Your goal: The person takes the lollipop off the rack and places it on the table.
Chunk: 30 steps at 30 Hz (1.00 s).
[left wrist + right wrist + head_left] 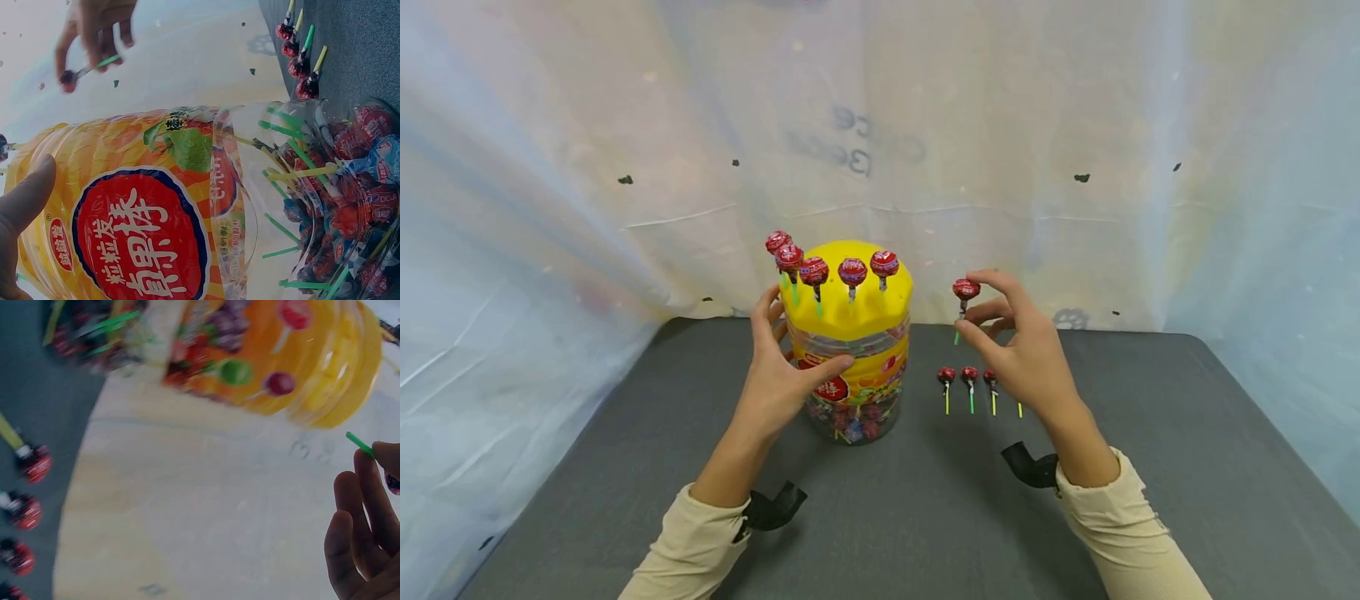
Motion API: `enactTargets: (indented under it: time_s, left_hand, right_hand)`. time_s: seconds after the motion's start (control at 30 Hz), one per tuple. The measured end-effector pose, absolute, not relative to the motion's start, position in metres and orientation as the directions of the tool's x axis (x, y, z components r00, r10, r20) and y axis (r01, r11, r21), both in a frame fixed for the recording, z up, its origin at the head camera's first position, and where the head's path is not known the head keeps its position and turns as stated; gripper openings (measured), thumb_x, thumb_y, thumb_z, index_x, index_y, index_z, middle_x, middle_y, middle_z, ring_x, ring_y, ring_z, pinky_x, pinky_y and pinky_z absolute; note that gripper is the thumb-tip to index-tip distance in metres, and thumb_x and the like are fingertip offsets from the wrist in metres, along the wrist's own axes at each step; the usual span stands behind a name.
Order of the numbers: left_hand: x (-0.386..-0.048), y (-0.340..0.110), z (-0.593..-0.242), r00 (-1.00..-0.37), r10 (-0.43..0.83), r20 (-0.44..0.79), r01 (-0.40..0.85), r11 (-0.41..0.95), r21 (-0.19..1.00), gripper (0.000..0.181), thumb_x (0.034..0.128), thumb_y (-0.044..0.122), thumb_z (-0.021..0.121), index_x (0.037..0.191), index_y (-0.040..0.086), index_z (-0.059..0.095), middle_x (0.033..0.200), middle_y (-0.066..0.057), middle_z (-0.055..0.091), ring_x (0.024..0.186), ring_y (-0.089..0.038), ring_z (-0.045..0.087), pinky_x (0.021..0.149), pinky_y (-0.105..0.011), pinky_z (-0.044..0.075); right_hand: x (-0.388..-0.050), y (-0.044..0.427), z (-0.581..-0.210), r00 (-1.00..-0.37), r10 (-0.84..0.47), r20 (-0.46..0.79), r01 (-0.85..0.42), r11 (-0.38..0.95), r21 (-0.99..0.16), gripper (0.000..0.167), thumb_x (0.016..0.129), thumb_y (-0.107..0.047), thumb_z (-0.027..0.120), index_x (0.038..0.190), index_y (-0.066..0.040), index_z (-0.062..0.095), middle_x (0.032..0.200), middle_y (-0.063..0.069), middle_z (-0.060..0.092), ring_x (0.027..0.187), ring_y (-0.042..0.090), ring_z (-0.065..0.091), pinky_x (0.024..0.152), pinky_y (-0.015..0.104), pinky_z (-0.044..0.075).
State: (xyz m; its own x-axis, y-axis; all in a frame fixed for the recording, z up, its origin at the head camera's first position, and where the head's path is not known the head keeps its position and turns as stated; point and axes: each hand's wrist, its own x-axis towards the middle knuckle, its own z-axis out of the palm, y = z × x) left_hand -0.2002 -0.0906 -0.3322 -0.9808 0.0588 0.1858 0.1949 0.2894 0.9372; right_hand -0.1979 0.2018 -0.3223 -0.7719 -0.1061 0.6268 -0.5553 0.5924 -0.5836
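While the left hand grips the clear plastic jar with a yellow-orange label, thumb across its front, I see in the head view the right hand pinching a red-wrapped ball lollipop with a green stick, candy end up, in the air right of the jar. Five red-wrapped lollipops stand at the edge of the scalloped yellow plastic lid; four more lie in a row on the dark grey table, the last part-hidden by the right hand. My call for the step: jar braced, stick plumb, pinch high enough to leave the lower tip free, standing neighbours not knocked. Marker letters on the whitish plastic sheet look reversed; I get no word from them. Left wrist view: large red oval with a dark blue border reads 真果棒, with 粒粒发 smaller; a small red badge near an ® repeats 粒粒发. Text over the printed green apple is too small for me. Loose wrapped lollipops show through the jar's lower wall. Right wrist view: thumb and index pinch the stick, its tip poking past them, apart from the lid; printed grapes on the label, no legible text, image soft.
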Motion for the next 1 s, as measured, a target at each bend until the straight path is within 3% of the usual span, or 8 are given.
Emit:
enactTargets:
  time_s: [0.2,0.53,0.7,0.83,1.0]
  left_hand:
    - [-0.200,-0.089,-0.332,-0.981,0.060,0.186,0.196,0.288,0.937,0.108,0.0827,0.036,0.082,0.153,0.045,0.000,0.164,0.006,0.007,0.152,-0.021,0.018,0.116,-0.061,0.032]
    - [-0.201,-0.090,-0.335,-0.983,0.052,0.175,0.183,0.291,0.939,0.110,0.0825,0.034,0.082,0.153,0.045,-0.001,0.165,0.006,0.006,0.152,-0.022,0.017,0.116,-0.060,0.032]
    - [-0.201,-0.091,-0.335,-0.981,0.054,0.184,0.192,0.302,0.934,0.111,0.0825,0.032,0.082,0.153,0.044,-0.002,0.165,0.005,0.005,0.152,-0.023,0.018,0.115,-0.060,0.033]
    - [-0.201,-0.090,-0.335,-0.981,0.066,0.183,0.194,0.312,0.930,0.111,0.0839,0.031,0.081,0.154,0.043,-0.004,0.165,0.004,0.003,0.153,-0.024,0.016,0.116,-0.061,0.033]
    - [-0.199,-0.090,-0.333,-0.984,0.073,0.165,0.180,0.325,0.928,0.111,0.0861,0.031,0.079,0.154,0.041,-0.008,0.166,0.003,0.000,0.153,-0.028,0.015,0.116,-0.062,0.032]
  right_hand:
    - [-0.196,0.223,-0.338,-0.786,-0.101,0.609,-0.518,0.644,-0.563,0.059,0.091,-0.016,0.074,0.143,-0.025,0.048,0.095,0.003,0.075,0.083,0.015,0.067,0.075,0.035,0.054]
    - [-0.200,0.257,-0.341,-0.865,-0.145,0.481,-0.428,0.714,-0.555,0.055,0.096,-0.022,0.067,0.146,-0.025,0.042,0.100,0.002,0.075,0.086,0.018,0.067,0.078,0.031,0.051]
    - [-0.202,0.271,-0.341,-0.887,-0.149,0.437,-0.396,0.733,-0.553,0.055,0.096,-0.023,0.067,0.146,-0.025,0.042,0.099,0.002,0.075,0.083,0.020,0.067,0.072,0.028,0.047]
    - [-0.209,0.279,-0.350,-0.908,-0.164,0.386,-0.369,0.749,-0.550,0.055,0.096,-0.021,0.068,0.144,-0.023,0.042,0.096,0.003,0.076,0.081,0.021,0.068,0.069,0.032,0.047]
    - [-0.219,0.287,-0.363,-0.951,-0.192,0.242,-0.297,0.786,-0.543,0.056,0.096,-0.020,0.067,0.146,-0.020,0.040,0.100,0.006,0.075,0.087,0.024,0.069,0.076,0.044,0.052]
